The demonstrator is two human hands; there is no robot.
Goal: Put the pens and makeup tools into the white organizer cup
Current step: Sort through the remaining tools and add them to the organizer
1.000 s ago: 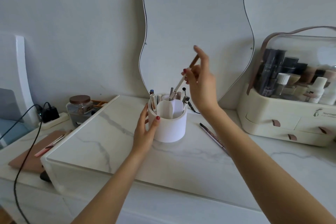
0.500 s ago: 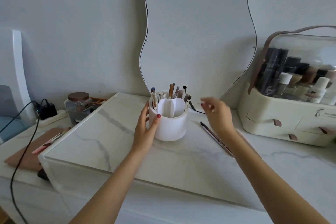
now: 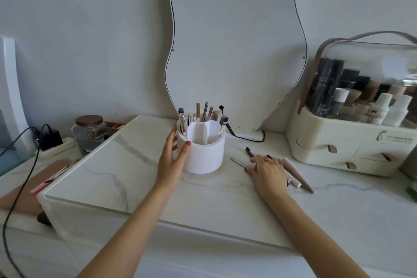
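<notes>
The white organizer cup (image 3: pixel 203 156) stands on the marble top in the head view, with several pens and brushes (image 3: pixel 205 111) upright in its back compartments. My left hand (image 3: pixel 171 160) wraps the cup's left side, thumb on its front wall. To the right of the cup, my right hand (image 3: pixel 266 171) lies palm down on a loose group of tools on the tabletop. A thin silver pen (image 3: pixel 237 161) pokes out by the thumb, a dark-tipped pencil (image 3: pixel 249 152) beyond the fingers, and pale pink pencils (image 3: pixel 295 176) lie under and right of the hand.
A cream cosmetic case (image 3: pixel 338 146) with drawers stands at the right. A wavy mirror (image 3: pixel 237 40) leans on the wall behind the cup. At left are a glass jar (image 3: pixel 90 133), a power strip with a black cable (image 3: pixel 48 140), and a pink pen (image 3: pixel 45 184) on a brown board.
My right hand dropped a brown-tipped pencil into the cup, then came down to the right and settled on the loose pens. My left hand has stayed on the cup.
</notes>
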